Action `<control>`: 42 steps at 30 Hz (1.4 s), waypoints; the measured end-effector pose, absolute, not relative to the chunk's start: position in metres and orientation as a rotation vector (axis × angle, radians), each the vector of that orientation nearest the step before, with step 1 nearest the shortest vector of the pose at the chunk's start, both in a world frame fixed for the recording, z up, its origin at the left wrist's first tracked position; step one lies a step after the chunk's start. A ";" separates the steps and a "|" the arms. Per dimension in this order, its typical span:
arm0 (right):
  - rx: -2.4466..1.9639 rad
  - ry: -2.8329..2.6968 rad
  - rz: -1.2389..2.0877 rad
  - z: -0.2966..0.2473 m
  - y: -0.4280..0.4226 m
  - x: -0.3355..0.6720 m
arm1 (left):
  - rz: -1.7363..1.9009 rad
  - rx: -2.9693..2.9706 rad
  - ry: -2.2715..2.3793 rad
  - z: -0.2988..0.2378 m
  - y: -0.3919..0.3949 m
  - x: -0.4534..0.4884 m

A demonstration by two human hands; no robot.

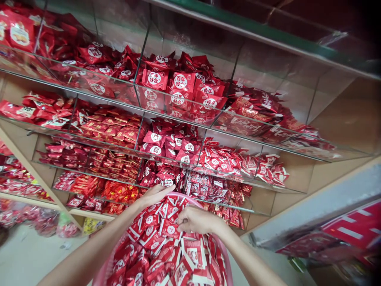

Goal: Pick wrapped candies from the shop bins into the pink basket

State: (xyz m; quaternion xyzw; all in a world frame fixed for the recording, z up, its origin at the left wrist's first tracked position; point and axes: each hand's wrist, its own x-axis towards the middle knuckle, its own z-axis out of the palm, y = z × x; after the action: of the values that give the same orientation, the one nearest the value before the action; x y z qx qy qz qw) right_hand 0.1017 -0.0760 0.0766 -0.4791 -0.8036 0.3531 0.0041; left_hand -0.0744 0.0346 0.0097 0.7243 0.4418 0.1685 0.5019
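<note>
A pink basket point(224, 254) at the bottom centre is heaped with small red-and-white candy packets point(193, 254). My left hand point(158, 194) holds the basket's far rim, its thumb side showing and most of its fingers hidden. Over the heap, my right hand point(195, 219) has its fingers curled and pinches one red packet point(170, 229) with a round white label. The basket's far side is close to the lower shelf bins, where similar red packets point(220, 159) are piled.
Tiered shelves with clear front panels point(175, 111) and dividers hold many red packets point(180, 81) in separate bins. The top shelf edge point(268, 37) juts out overhead. Bagged goods point(44, 220) sit at lower left. Red packages point(354, 226) lie at right.
</note>
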 end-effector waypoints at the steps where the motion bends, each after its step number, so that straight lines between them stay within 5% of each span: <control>1: -1.519 -2.524 1.103 0.077 -0.075 0.100 | 0.407 1.748 1.054 0.008 0.035 -0.074; 11: -1.655 -2.358 0.879 0.088 -0.074 0.099 | 0.431 1.790 1.037 0.002 0.040 -0.071; 18: -1.590 -1.971 0.281 0.151 -0.041 0.151 | 0.356 1.720 1.026 0.014 0.034 -0.075; 26: -1.793 -2.025 -0.418 0.151 0.019 0.198 | 0.352 1.752 1.108 0.024 0.033 -0.077; 42: -1.903 -1.912 -0.468 0.137 0.031 0.206 | 0.364 1.707 1.090 0.008 0.050 -0.076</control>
State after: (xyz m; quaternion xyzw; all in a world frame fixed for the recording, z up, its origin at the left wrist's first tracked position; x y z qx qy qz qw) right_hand 0.2057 0.0308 0.1372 -0.6809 -0.6843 -0.1676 0.2003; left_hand -0.0763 0.0499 0.0077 0.7107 0.4537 0.1515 0.5159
